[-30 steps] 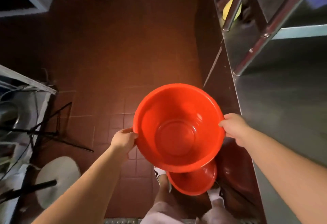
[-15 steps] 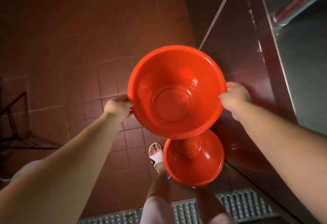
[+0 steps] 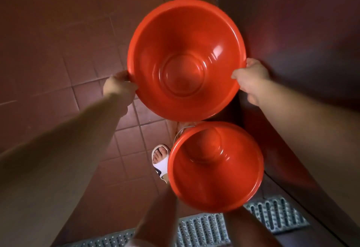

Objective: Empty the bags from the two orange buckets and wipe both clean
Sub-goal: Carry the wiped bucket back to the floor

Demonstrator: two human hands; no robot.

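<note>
Gripping the upper bucket's [image 3: 185, 59] rim, both hands [image 3: 118, 87] [image 3: 251, 77] hold it beside the cabinet [image 3: 292, 22].

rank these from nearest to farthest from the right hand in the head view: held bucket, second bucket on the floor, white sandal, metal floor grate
1. Held bucket: the right hand grips its rim on the right side.
2. Second bucket: below the hand, on the floor.
3. White sandal: left of that bucket.
4. Metal floor grate: along the bottom edge.
</note>
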